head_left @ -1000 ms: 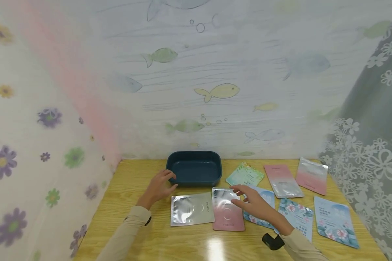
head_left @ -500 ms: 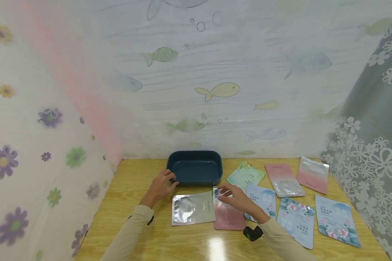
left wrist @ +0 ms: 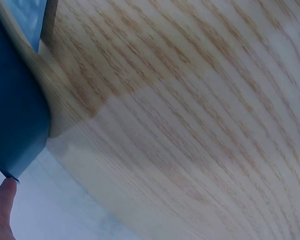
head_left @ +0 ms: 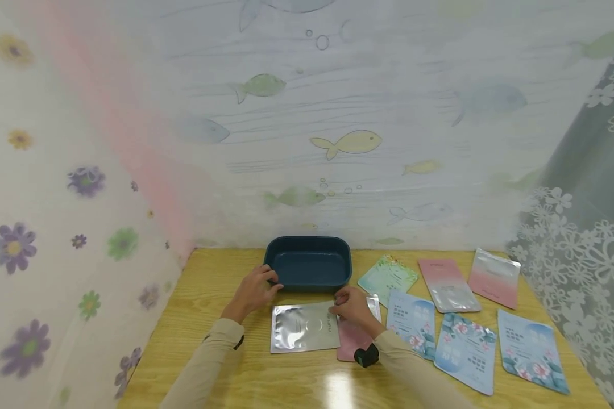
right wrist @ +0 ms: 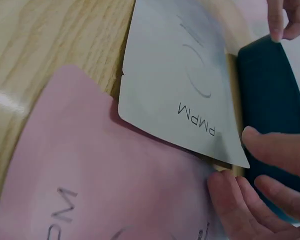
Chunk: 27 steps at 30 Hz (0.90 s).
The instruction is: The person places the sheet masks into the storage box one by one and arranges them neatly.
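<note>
My left hand (head_left: pixel 253 292) pinches the left front corner of the dark blue basin (head_left: pixel 314 287) at the back of the table, fingers over the rim and thumb outside. In the left wrist view, fingertips (left wrist: pixel 4 196) meet the basin's lower corner. My right hand (head_left: pixel 357 309) is at the far right corner of a silver and cream foil sachet (head_left: pixel 307 326). In the right wrist view its thumb (right wrist: pixel 270 147) and fingers stand apart on either side of that corner. Beneath this hand lies a pink foil sachet (right wrist: pixel 109 165), partly covered by the cream one.
On the right of the wooden table (head_left: pixel 210 363) lie several more sachets: a green one (head_left: pixel 388 278), a pink and silver one (head_left: pixel 447 286), another (head_left: pixel 494 278) behind, and blue floral ones (head_left: pixel 411 324). Patterned fabric (head_left: pixel 307 170) hangs behind the table and at both sides.
My right hand has moved left from over the blue and pink sachets to the cream sachet's corner. The left hand has stayed at the basin's corner; the sachets lie where they were.
</note>
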{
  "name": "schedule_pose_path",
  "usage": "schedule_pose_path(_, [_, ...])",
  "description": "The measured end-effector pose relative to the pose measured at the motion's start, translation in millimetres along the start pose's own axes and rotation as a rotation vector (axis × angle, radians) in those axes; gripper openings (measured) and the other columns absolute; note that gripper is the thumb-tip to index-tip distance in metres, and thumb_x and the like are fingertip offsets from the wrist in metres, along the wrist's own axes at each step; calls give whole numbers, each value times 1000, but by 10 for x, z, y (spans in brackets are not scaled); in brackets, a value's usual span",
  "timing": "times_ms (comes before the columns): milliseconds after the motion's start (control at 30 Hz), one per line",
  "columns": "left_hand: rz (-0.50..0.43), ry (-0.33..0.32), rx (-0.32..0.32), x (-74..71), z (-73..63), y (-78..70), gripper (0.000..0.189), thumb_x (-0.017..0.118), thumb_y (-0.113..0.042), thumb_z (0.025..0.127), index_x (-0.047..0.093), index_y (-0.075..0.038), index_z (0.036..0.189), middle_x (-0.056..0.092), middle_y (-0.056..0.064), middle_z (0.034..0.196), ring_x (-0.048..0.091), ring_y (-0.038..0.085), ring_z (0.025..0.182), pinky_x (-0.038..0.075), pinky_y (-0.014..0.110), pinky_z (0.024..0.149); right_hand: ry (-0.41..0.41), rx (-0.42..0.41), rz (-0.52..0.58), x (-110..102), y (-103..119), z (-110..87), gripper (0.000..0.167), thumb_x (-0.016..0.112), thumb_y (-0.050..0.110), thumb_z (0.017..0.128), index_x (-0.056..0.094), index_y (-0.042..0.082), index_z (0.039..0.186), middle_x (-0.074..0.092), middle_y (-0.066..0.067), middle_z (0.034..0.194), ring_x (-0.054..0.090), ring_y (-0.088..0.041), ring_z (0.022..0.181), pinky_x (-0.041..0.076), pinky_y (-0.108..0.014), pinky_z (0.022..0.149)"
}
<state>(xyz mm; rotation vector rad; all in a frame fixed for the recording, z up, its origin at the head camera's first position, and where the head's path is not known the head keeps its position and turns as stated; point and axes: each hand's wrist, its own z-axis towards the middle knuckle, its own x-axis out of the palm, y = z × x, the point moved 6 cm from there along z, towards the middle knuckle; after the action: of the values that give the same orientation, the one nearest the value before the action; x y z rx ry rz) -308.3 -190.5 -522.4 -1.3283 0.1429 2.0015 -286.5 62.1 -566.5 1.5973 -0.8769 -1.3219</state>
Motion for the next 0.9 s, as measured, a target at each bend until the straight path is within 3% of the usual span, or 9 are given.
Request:
schedule_pose_path(200, [-4, -7, 0, 20, 2, -5, 16, 78, -22, 79, 65, -13, 80, 55, 0, 81, 51, 15, 77, 49, 32, 67, -82, 21, -83, 36, -36, 68, 32, 77, -7, 65, 64, -14, 94, 66, -13, 69, 59, -16, 49, 49, -28, 45])
schedule_pose_path(300, [-8, -29, -1, 4, -6, 2, 18, 80, -21, 76, 65, -13, 79, 54, 0, 80, 51, 15, 75, 49, 32, 65, -71, 25, -83, 53, -18, 85, 28, 74, -9, 65, 67, -11, 92, 64, -9, 64, 59, -15, 49, 49, -27, 45])
schedule_pose_path(467, [-5, -26, -2, 8, 8, 23, 19, 81, -20, 75, 66, -11, 79, 54, 0, 80, 51, 16, 76, 48, 32, 65, 25, 51, 33, 72, 6, 67, 30, 64, -13, 67, 66, -12, 97, 60, -12, 65, 60, -19, 53, 52, -33, 48])
schedule_pose_path(667, [-24, 3, -39, 8, 10, 43, 17, 80, -20, 76, 65, -13, 79, 54, -1, 80, 50, 14, 75, 48, 32, 66, 157, 57, 143, 100, -2, 26, 29, 58, -18, 70, 66, -14, 97, 65, -26, 89, 67, -31, 65, 55, -42, 54])
schedule_pose_path(900, [-37, 23, -60, 10, -1, 62, 15, 79, -20, 78, 64, -15, 78, 54, -2, 80, 50, 14, 76, 48, 32, 67, 270, -36, 95, 100, 24, 3, 18, 58, -17, 78, 68, -14, 91, 62, -28, 97, 66, -34, 69, 55, -44, 57])
